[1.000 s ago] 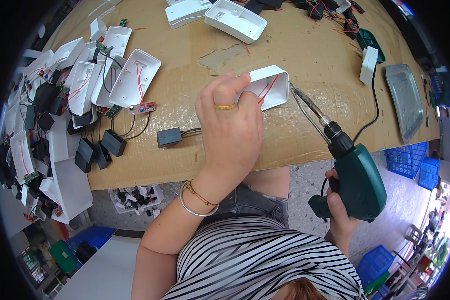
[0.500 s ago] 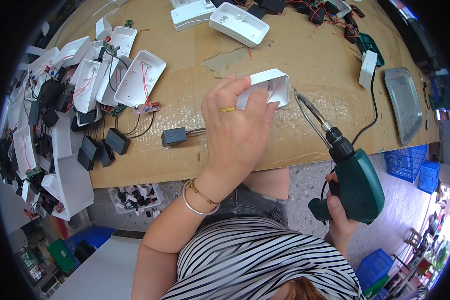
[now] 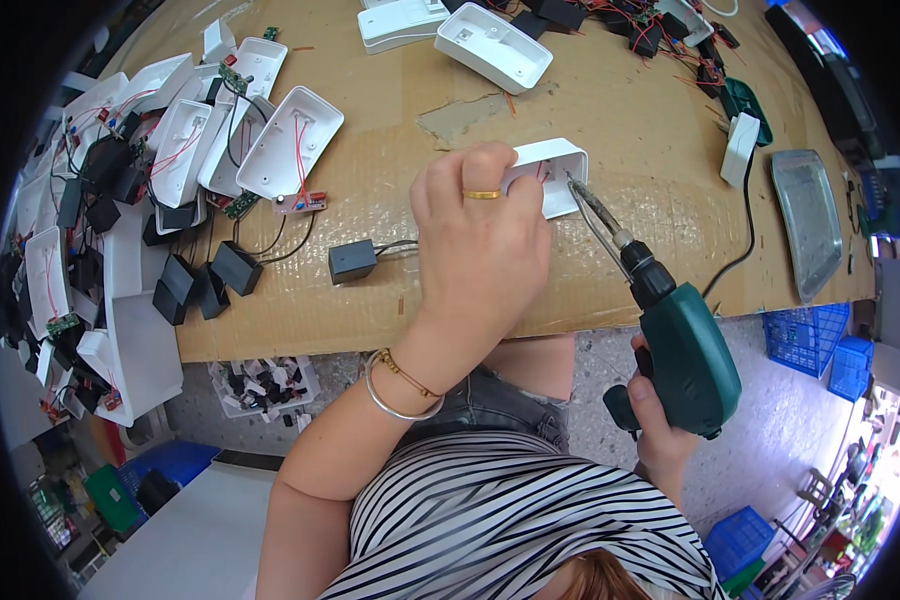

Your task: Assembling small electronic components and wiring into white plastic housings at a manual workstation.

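My left hand [image 3: 482, 240] is closed on a small white plastic case [image 3: 567, 160] above the cardboard-covered table [image 3: 390, 130]. The case is tilted with its open side toward the right, and a bit of red wire shows inside. My right hand [image 3: 662, 430] grips a dark green soldering gun [image 3: 695, 355] by its handle. The gun's tip and thin metal guide tube reach up to the mouth of the case; whether the tip touches anything inside I cannot tell. Left of my wrist lies a black box [image 3: 352, 262], its cable running under my left hand.
White cases with wires and circuit boards [image 3: 290, 145] pile up at the left, with black boxes [image 3: 235, 268] near them. Two more white cases [image 3: 494, 48] lie at the back. At the right are a metal tray [image 3: 808, 225] and a white block [image 3: 739, 150] with a black cord.
My right hand has brought the soldering gun left and slightly up, so its tip is now at the case opening. My left hand and the case have shifted slightly right.
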`<state>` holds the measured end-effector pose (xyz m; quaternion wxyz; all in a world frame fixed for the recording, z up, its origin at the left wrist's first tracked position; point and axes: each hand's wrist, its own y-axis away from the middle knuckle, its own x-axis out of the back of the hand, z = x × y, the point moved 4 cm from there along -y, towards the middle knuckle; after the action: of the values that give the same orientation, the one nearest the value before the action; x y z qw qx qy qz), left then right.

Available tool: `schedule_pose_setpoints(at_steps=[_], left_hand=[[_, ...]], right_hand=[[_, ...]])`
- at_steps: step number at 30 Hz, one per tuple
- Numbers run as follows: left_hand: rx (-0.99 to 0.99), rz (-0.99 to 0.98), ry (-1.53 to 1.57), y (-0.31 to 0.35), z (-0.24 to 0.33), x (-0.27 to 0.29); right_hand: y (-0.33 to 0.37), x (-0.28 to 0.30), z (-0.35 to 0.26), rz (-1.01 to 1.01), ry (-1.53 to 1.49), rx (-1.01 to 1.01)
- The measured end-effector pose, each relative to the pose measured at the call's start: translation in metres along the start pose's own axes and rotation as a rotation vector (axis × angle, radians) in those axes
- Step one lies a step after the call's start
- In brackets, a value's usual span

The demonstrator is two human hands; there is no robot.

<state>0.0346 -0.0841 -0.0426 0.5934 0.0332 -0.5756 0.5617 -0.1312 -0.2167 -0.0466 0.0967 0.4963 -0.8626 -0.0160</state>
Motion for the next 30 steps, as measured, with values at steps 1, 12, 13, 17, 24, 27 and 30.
schedule_pose_setpoints(at_steps=[1, 12, 13, 17, 24, 27, 30], left_hand=[[0.003, 0.001, -0.002, -0.0009, 0.0004, 0.0001], [-0.012, -0.023, -0.049, -0.0012, 0.0018, -0.0011], [-0.013, -0.025, -0.047, -0.0008, 0.0018, -0.0017], [-0.029, -0.007, -0.043, 0.0011, 0.0025, -0.0003], [-0.025, -0.019, -0.055, 0.0001, 0.0032, -0.0022], [-0.015, -0.032, -0.050, -0.0007, 0.0035, -0.0014], [-0.024, -0.026, -0.042, -0.0005, 0.0034, -0.0010]], right_hand=[[-0.0004, -0.0005, 0.0013, 0.000, -0.008, -0.005], [-0.0059, -0.0012, -0.0010, -0.027, 0.033, 0.013], [-0.0063, -0.0013, -0.0008, -0.036, 0.029, 0.009], [-0.0080, -0.0018, -0.0024, -0.051, 0.042, 0.033], [-0.0072, -0.0029, -0.0020, -0.046, 0.033, 0.022], [-0.0082, -0.0031, -0.0027, -0.054, 0.054, 0.006], [-0.0096, -0.0040, -0.0023, -0.058, 0.072, -0.009]])
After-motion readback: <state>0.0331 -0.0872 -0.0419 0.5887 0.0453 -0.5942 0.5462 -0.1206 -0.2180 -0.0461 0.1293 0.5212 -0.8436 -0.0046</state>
